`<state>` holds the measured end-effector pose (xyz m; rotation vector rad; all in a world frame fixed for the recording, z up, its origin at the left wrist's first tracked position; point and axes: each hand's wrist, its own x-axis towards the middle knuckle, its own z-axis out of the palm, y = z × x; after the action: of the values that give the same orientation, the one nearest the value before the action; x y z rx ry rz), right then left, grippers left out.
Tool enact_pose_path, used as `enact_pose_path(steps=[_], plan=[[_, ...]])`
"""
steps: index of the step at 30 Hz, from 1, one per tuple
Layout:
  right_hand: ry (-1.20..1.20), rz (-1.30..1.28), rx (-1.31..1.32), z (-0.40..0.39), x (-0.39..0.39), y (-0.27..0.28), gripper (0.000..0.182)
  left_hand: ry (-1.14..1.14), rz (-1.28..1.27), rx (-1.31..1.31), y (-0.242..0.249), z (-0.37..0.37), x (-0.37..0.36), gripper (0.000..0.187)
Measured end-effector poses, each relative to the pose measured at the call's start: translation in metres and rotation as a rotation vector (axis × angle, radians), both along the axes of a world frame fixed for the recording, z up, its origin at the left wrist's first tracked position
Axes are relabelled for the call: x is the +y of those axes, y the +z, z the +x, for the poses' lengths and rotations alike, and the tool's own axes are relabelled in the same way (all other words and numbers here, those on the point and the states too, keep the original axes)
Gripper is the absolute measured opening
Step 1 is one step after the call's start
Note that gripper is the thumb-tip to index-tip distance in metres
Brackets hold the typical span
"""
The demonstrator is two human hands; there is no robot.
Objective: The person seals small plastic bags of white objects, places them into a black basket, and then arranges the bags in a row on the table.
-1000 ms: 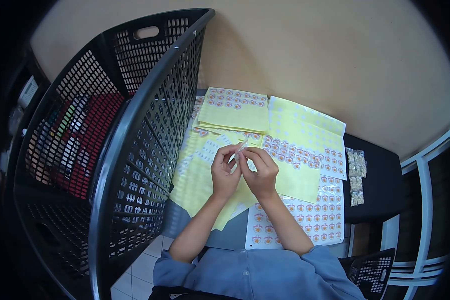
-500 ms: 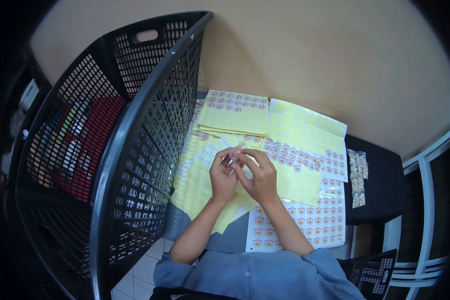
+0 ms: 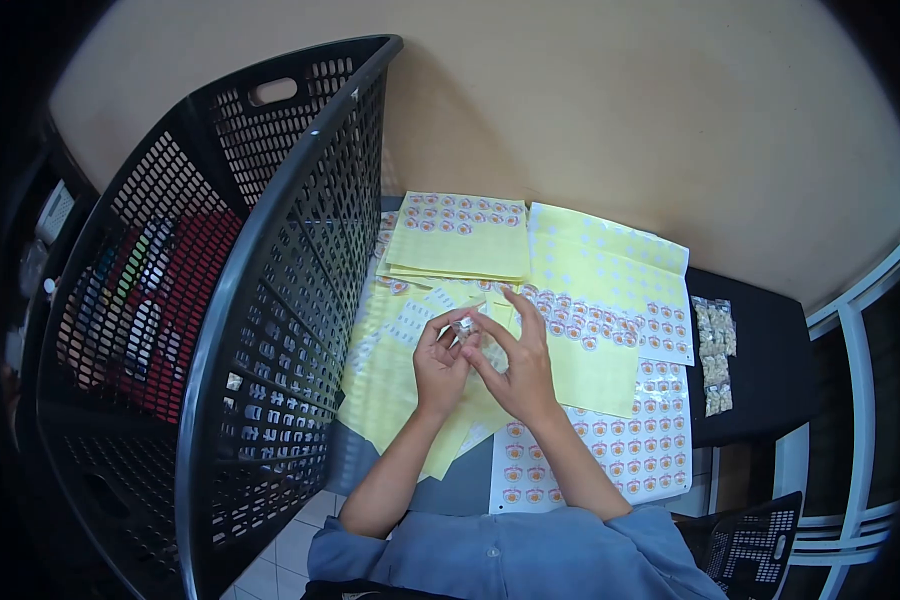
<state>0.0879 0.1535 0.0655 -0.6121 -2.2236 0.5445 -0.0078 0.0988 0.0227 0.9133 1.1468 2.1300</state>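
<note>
Legible text: none we can read | round stickers (image 3: pixel 618 428) on white sheet (image 3: pixel 560 503): pink-and-orange print, too small for us to make out | matching stickers (image 3: pixel 464 203) on upper yellow sheet (image 3: pixel 460 255): same, we cannot read them | small clear packets (image 3: pixel 715 350) at right: we can read no wording

- Head cam, worn on the person's head, looked fwd & down from above the shirt (image 3: pixel 490 550), which ran along the btm edge.
- L hand (image 3: pixel 442 375) & R hand (image 3: pixel 526 378) sat nr ctr, at abt arm's reach.
- V. wide lens: dark, curved corners, bent lines.
- Tbl (image 3: pixel 425 496) was seen from above, w/ wall (image 3: pixel 590 110) behind, up top.
- Crate (image 3: pixel 300 165) stood close on the L side, filling much of it.
</note>
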Motion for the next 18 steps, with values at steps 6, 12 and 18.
enact_pose_path(steps=[6, 12, 18], plan=[[-0.049, 0.044, 0.028, 0.006, 0.005, 0.003, 0.03, -0.083, -0.044, -0.068, 0.007, 0.004, -0.002, 0.031], [0.037, -0.744, 0.444, 0.005, 0.001, -0.003, 0.029, -0.155, -0.006, 0.062, 0.009, 0.008, -0.006, 0.029], [0.015, -0.717, 0.507, 0.016, -0.004, -0.01, 0.031, -0.122, -0.051, 0.051, -0.001, 0.01, -0.008, 0.018]])
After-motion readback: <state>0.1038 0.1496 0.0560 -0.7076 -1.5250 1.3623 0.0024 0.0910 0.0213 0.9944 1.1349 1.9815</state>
